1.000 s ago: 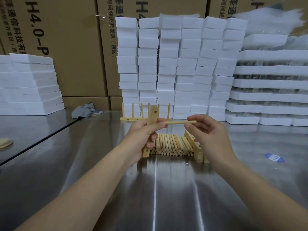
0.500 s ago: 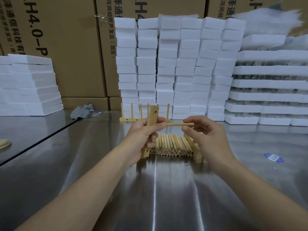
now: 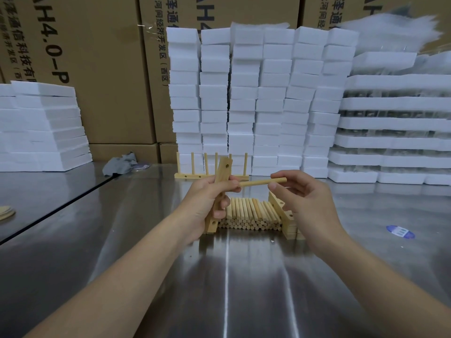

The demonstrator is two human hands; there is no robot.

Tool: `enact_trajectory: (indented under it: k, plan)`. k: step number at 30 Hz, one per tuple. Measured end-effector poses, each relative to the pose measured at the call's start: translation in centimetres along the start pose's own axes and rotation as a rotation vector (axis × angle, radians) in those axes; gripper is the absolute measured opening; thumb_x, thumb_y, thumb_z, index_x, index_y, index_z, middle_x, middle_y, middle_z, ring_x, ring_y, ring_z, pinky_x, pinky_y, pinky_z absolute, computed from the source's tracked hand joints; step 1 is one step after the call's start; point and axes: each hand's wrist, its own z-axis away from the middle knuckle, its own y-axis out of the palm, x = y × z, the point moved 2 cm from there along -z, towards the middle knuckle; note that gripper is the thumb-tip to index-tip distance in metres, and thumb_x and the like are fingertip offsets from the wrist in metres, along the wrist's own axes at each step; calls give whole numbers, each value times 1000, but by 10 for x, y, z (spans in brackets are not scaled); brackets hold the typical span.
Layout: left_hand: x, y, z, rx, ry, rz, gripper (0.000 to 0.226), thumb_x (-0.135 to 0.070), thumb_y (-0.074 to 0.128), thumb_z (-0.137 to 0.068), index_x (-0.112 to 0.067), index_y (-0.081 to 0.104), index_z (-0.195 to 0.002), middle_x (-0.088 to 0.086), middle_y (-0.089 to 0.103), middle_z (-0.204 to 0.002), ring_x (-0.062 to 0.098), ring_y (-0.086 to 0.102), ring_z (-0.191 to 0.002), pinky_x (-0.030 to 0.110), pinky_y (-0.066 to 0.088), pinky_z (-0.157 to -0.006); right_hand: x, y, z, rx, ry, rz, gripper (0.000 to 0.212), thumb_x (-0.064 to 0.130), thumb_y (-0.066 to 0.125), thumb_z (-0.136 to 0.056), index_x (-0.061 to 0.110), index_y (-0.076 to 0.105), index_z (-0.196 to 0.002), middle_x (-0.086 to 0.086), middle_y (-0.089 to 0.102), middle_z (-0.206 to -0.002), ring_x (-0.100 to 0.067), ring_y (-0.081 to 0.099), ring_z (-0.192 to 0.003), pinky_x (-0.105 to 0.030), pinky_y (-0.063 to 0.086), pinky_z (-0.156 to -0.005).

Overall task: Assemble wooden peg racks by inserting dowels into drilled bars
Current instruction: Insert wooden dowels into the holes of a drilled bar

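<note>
My left hand (image 3: 206, 201) grips a drilled wooden bar (image 3: 223, 172) that stands nearly upright, its lower end on the steel table (image 3: 219, 276). My right hand (image 3: 305, 198) pinches a dowel (image 3: 256, 182) held level, with its left tip at the bar beside my left fingers. Behind my hands lies a pile of loose dowels (image 3: 249, 213), with a stack of drilled bars (image 3: 285, 215) on its right. A finished peg rack (image 3: 195, 175) with upright pegs stands farther back.
Tall stacks of white foam blocks (image 3: 256, 98) rise behind the rack, with more foam at the left (image 3: 41, 128) and right (image 3: 390, 123). Cardboard boxes (image 3: 97, 69) form the back wall. A grey rag (image 3: 119, 163) and a blue sticker (image 3: 400, 231) lie on the table.
The dowel's left tip has stayed at the bar while my right hand shifted slightly along it. The left hand and bar have hardly moved.
</note>
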Motion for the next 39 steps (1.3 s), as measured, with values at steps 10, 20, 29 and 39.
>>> enact_trajectory:
  k: [10, 20, 29, 39]
  plan:
    - [5, 3, 2, 155, -110, -2, 51, -44, 43, -110, -10, 79, -123, 5, 73, -95, 10, 49, -59, 21, 37, -44, 6, 8, 6, -79, -193, 116, 10, 26, 76, -98, 35, 77, -101, 7, 77, -85, -17, 77, -83, -32, 50, -67]
    - [5, 7, 4, 114, -79, -25, 48, -40, 40, -115, -9, 74, -129, 5, 71, -91, 10, 51, -57, 22, 39, -46, 6, 5, 7, -118, -301, 389, 9, 29, 78, -95, 34, 77, -102, 21, 75, -85, -8, 74, -83, -35, 57, -74]
    - [7, 19, 11, 5, -58, -276, 45, -43, 32, -117, -9, 62, -118, 1, 61, -70, 12, 49, -53, 23, 34, -44, 8, 0, 4, -17, -426, 745, 17, 40, 65, -101, 24, 73, -104, 12, 74, -81, -17, 73, -78, -45, 59, -69]
    - [0, 20, 11, -39, 108, -473, 45, -46, 29, -116, -12, 58, -110, -5, 46, -67, 9, 40, -50, 21, 34, -44, 8, 2, 2, 90, -184, 632, 50, 46, 50, -109, 20, 53, -65, 5, 53, -52, -12, 47, -49, -27, 41, -52]
